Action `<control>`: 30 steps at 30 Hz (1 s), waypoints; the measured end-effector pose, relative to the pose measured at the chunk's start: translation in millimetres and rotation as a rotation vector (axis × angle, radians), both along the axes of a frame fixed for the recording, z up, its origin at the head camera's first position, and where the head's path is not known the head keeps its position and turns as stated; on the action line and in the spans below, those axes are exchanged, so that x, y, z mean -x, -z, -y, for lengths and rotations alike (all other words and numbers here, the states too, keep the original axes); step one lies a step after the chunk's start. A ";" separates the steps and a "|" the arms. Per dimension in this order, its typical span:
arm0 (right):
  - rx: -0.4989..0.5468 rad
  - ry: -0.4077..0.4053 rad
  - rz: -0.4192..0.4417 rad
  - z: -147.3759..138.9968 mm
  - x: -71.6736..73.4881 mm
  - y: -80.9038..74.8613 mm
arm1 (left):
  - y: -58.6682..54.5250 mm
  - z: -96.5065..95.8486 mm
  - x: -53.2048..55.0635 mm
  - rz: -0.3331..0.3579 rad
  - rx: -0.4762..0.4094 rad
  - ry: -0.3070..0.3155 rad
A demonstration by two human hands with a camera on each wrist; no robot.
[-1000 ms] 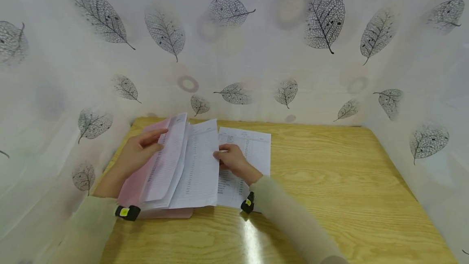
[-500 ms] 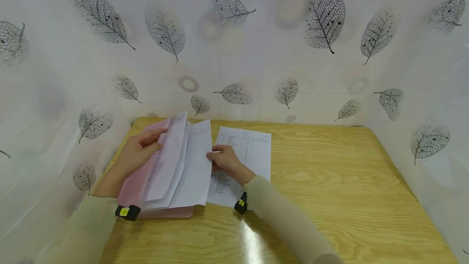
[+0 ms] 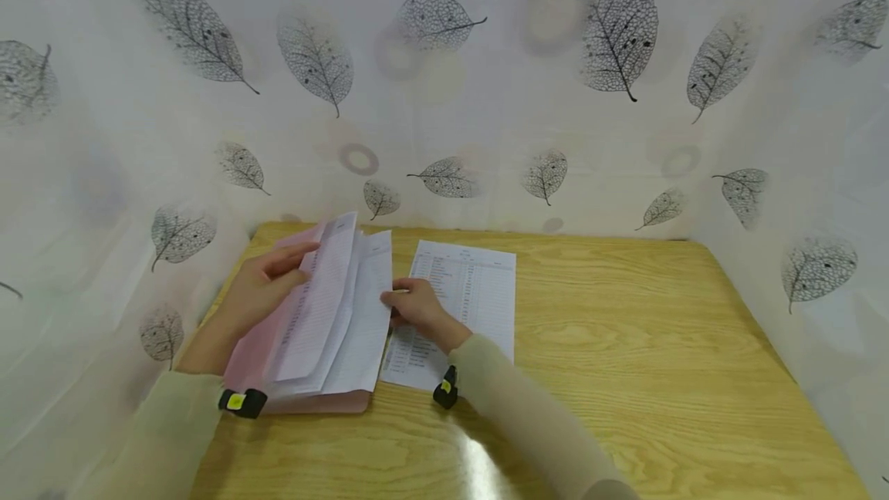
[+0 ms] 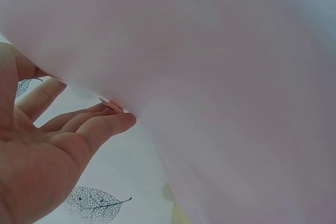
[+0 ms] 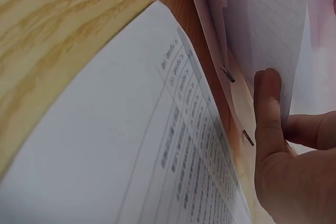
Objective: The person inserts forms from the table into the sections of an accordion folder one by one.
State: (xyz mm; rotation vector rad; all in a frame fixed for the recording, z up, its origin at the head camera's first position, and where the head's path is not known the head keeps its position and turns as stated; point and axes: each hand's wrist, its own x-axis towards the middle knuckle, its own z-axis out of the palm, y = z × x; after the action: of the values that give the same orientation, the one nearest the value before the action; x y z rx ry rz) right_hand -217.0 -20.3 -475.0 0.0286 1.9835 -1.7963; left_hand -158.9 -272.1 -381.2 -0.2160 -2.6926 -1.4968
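Note:
A pink folder point(image 3: 316, 403) lies spread at the left of the table, with several printed sheets point(image 3: 319, 307) raised from it. My left hand point(image 3: 267, 288) grips its lifted left side; in the left wrist view the fingers point(image 4: 107, 124) reach the edge of a large pale pink surface. With thumb and fingers, my right hand point(image 3: 420, 307) pinches the right edge of a white sheet point(image 3: 368, 307), also seen as lined paper point(image 5: 273, 19) in the right wrist view. Another printed sheet point(image 3: 486, 299) lies flat on the table, partly beneath my right hand and forearm.
The wood-grain table point(image 3: 625, 346) extends to the right. A white curtain point(image 3: 486, 122) with leaf prints stands around its back and sides. Two small metal pieces point(image 5: 227, 74) show along the pink edge in the right wrist view.
My right hand has moved left, bringing the pinched sheet's edge toward the folder and uncovering more of the flat sheet. My left hand has stayed in place.

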 end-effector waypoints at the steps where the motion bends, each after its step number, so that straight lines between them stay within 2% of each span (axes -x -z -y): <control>1: 0.000 -0.003 0.000 0.7 -0.3 -0.6 | 0.1 0.0 0.3 -0.001 -0.006 0.003; 9: 0.046 -0.034 0.012 3.4 -1.1 4.6 | 0.3 -0.3 0.9 -0.026 -0.038 0.007; 19: 0.031 -0.036 0.013 5.6 0.3 11.4 | 2.0 1.3 0.9 -0.047 -0.045 0.012; 24: 0.079 -0.039 0.070 2.2 0.0 9.3 | 2.5 1.7 2.3 -0.075 -0.048 0.021; 27: 0.126 -0.080 0.126 -2.9 0.8 6.8 | 2.8 2.6 2.9 -0.084 -0.050 0.021; 30: 0.153 -0.163 0.167 -8.9 2.0 6.3 | 2.5 3.2 3.3 -0.085 -0.054 0.018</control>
State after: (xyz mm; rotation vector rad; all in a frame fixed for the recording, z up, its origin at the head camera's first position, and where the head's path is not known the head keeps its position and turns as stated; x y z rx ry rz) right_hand -219.1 -11.4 -481.3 -0.0303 1.6798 -1.7736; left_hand -162.2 -275.3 -383.7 -0.2947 -2.5882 -1.5271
